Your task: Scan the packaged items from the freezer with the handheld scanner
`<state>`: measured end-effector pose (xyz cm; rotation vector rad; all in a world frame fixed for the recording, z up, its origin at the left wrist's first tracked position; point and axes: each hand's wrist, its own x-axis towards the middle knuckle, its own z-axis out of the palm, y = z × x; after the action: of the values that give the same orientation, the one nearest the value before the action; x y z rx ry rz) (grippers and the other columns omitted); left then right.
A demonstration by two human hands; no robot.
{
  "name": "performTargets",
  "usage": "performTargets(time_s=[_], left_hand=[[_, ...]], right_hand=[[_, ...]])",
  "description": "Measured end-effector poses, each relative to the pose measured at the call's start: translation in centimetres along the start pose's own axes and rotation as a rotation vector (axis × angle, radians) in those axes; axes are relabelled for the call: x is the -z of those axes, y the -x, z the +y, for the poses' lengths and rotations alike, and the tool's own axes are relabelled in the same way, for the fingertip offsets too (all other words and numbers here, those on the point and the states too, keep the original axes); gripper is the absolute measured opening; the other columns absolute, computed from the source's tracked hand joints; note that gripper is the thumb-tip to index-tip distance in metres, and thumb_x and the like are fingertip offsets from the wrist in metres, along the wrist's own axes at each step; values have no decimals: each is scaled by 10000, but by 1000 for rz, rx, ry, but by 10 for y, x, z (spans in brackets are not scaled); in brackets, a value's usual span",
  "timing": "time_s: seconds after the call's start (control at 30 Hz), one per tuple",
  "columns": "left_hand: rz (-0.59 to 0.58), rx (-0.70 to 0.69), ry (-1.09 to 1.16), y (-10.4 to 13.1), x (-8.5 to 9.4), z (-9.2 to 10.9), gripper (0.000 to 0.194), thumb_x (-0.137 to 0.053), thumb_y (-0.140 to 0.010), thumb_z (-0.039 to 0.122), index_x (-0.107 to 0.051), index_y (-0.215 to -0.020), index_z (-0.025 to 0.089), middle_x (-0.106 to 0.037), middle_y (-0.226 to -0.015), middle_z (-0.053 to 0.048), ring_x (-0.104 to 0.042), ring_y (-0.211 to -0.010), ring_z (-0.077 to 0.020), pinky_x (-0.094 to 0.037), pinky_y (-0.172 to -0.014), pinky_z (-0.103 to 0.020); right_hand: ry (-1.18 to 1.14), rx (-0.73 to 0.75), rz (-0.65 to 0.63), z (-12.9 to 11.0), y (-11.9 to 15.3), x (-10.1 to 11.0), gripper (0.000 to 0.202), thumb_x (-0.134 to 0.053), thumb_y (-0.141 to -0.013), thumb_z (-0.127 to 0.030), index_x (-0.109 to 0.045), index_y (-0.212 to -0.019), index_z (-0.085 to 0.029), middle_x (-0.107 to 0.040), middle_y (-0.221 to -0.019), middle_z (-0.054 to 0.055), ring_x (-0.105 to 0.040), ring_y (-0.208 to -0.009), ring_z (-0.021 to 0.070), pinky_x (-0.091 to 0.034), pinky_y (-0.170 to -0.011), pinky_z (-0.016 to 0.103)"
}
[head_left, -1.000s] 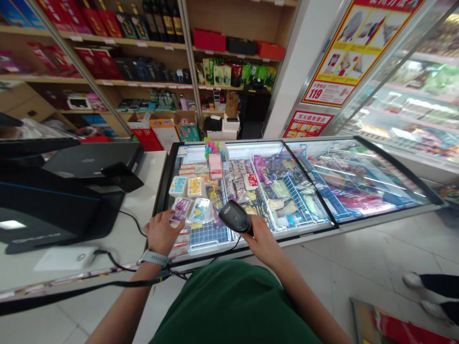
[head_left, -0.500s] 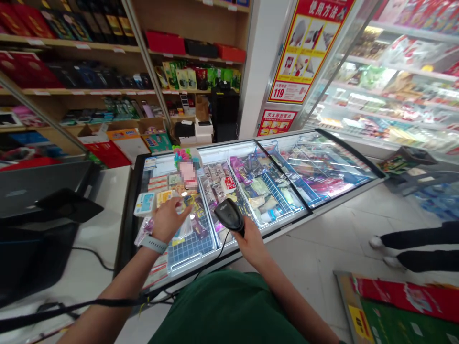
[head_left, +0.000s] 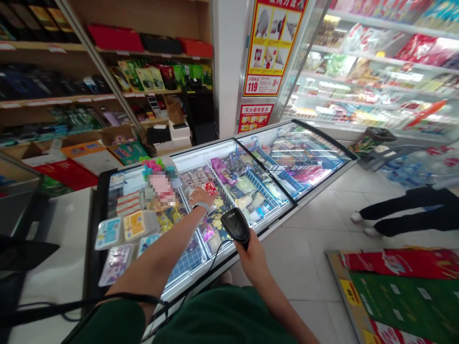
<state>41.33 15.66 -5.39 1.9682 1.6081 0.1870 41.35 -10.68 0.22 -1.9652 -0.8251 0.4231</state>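
Note:
My right hand (head_left: 253,255) is wrapped round the handle of a black barcode scanner (head_left: 234,224), its head pointing up and left over the front of the chest freezer. A cable hangs from the scanner. My left hand (head_left: 201,195) is stretched over the freezer's glass top, fingers at a small pack with a red label (head_left: 211,188); whether they touch it is unclear. Left of my forearm, plastic tubs lie on the glass: a blue-labelled tub (head_left: 108,232), a yellow-labelled tub (head_left: 134,225) and a purplish tub (head_left: 116,263). Another blue-labelled tub is partly hidden by my arm.
The chest freezer (head_left: 292,206) runs away to the right, with baskets of frozen packs under its glass. A white counter (head_left: 59,239) stands at the left. A person's dark-trousered legs (head_left: 401,210) are at the right, near a red and green display (head_left: 401,286).
My left hand has moved right from beside the tubs to the red-labelled pack. The view has turned, shifting the freezer leftward. The scanner stays in my right hand.

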Motion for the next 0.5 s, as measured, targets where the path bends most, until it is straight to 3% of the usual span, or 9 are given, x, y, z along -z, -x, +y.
performTargets(time_s=[0.13,0.27,0.4,0.5], left_hand=[[-29,85,-12,-12,-18,16,585,-600,-873,433,-431,-1383,200,-401,-1465,-135,-431,-1300,-323,-398,-1021,-566],[-103,108,3,-18,-25,20,806,-686,-787,477,-340,-1437,150,-312,-1518,-225,-313,-1373,-415,-390,-993,-591],[-162,82,62,-17,-25,14,612,-617,-864,414,-407,-1400,207,-357,-1493,-136,-411,-1313,-331,-404,-1017,-563],[-271,-19,180,-15,-18,6,442,-566,-914,340,-489,-1324,194,-455,-1409,-113,-511,-1212,-263,-441,-990,-504]], right_hand=[[-10,-39,26,8,4,5,253,-541,-844,-229,-553,-1093,-184,-635,-1019,104,-599,-973,263,-474,-872,402],[-19,-71,41,12,6,8,277,-531,-855,-241,-546,-1125,-181,-631,-1039,113,-594,-1000,269,-472,-883,407],[-7,-78,48,12,4,9,269,-529,-857,-248,-547,-1116,-177,-631,-1048,119,-593,-995,273,-473,-880,416],[10,-66,38,10,1,8,242,-531,-853,-247,-553,-1085,-180,-636,-1021,110,-600,-964,267,-478,-859,407]])
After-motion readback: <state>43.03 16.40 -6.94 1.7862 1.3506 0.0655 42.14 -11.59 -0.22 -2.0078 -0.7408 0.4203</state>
